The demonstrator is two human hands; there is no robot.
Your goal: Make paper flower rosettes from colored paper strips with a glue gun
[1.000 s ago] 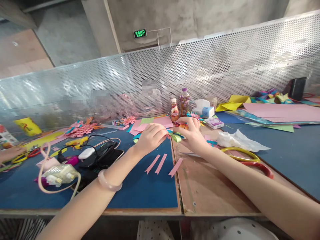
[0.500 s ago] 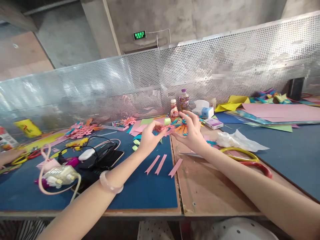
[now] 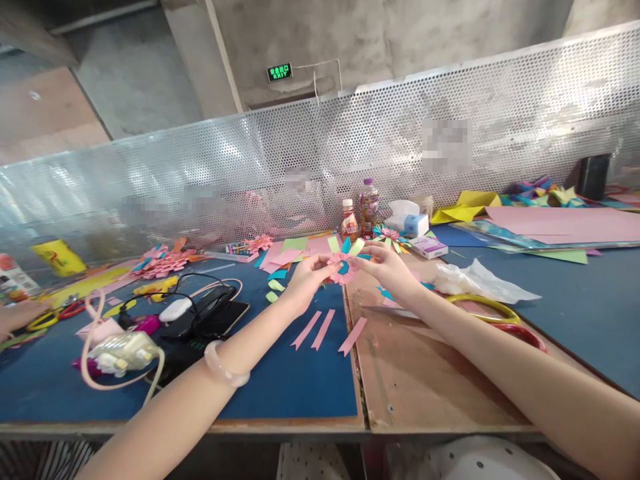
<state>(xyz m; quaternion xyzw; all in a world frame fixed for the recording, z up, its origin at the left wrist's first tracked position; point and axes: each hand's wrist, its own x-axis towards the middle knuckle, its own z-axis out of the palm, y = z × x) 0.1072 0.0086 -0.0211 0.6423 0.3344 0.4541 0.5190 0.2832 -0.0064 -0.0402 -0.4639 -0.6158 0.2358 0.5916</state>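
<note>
Between my two hands, above the seam in the table, is a pink paper flower with a blue centre and green and blue petals on its upper side. My left hand pinches its left edge between thumb and fingers. On the opposite edge my right hand grips it, fingers bent and closed. Below my hands lie several pink paper strips with notched ends. Light-green paper loops rest just left of my left hand. Another paper flower sits behind my right hand.
Scissors with yellow and red handles lie under my right forearm, near crumpled tissue. Phones and a cabled power strip are at left. Bottles stand behind. Another person's hand shows at far left.
The paper flower has turned so its blue centre faces me and its coloured petals point up. My right hand has lowered and its raised fingers have closed on the flower's edge.
</note>
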